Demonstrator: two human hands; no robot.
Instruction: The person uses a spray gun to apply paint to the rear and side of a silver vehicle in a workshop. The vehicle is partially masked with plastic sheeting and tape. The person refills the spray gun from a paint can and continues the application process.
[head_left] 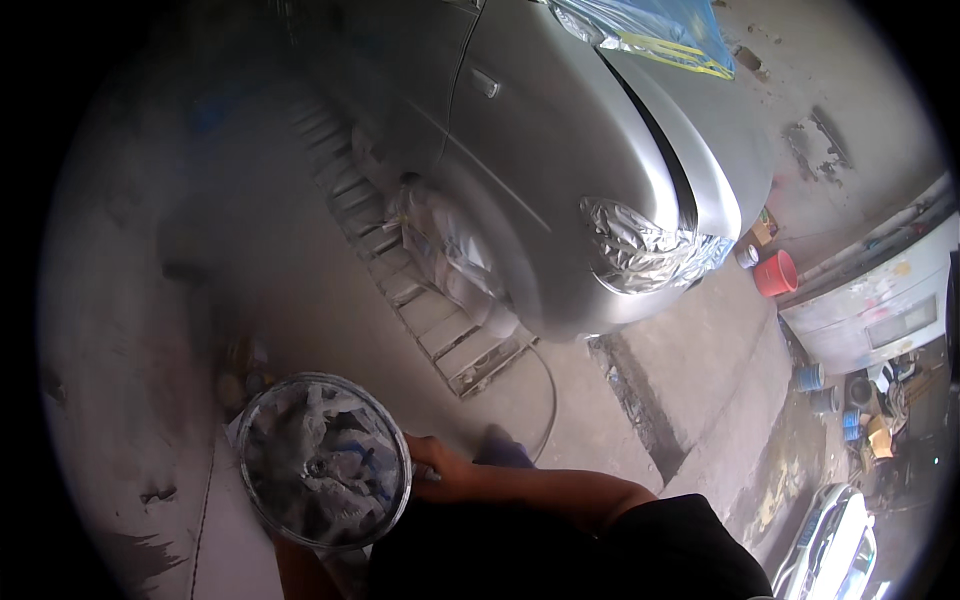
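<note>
My right hand [438,468] is closed round the handle of a paint spray gun, at the right edge of its cup. The spray gun's round cup lid [315,460], smeared grey and white with a small knob at its centre, faces up and hides most of the gun. My left forearm [303,572] comes up below the cup; the left hand is hidden behind it, fingers unseen. Ahead, apart from both hands, stands a silver-grey car [540,160]. Crinkled silver masking film [640,250] covers its lamp, and pale wrapping [455,250] hides the wheel.
A slatted metal ramp [420,325] lies along the car's side. A thin hose [553,400] curves over the floor near my foot [503,447]. To the right are a red bucket [776,273], a pale panel [880,300] and a white car [828,545]. Grey haze blurs the left.
</note>
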